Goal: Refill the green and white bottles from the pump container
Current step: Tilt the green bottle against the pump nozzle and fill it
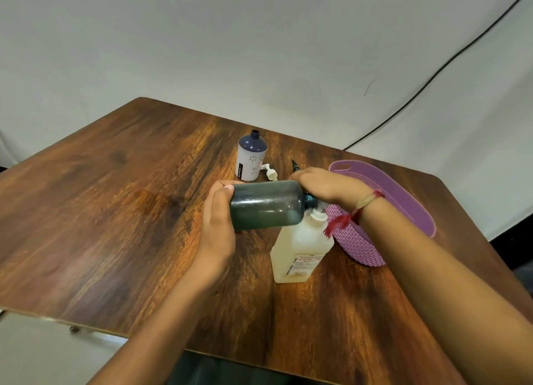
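Note:
My left hand [217,220] grips the base of the dark green bottle [266,204], which lies tilted on its side above the table with its neck at the white pump head of the pump container [300,250]. The container is a pale translucent jug with a printed label, standing on the table. My right hand [326,187] rests on top of the pump head, fingers curved over it; the nozzle is hidden under the hand and bottle neck. The white bottle [250,161], with a dark uncapped top, stands further back.
A loose white pump cap [270,173] lies beside the white bottle, and a small black cap [294,165] lies behind my right hand. A purple woven basket [360,246] with a purple lid [403,194] sits at the right. A black cable [432,76] runs along the wall.

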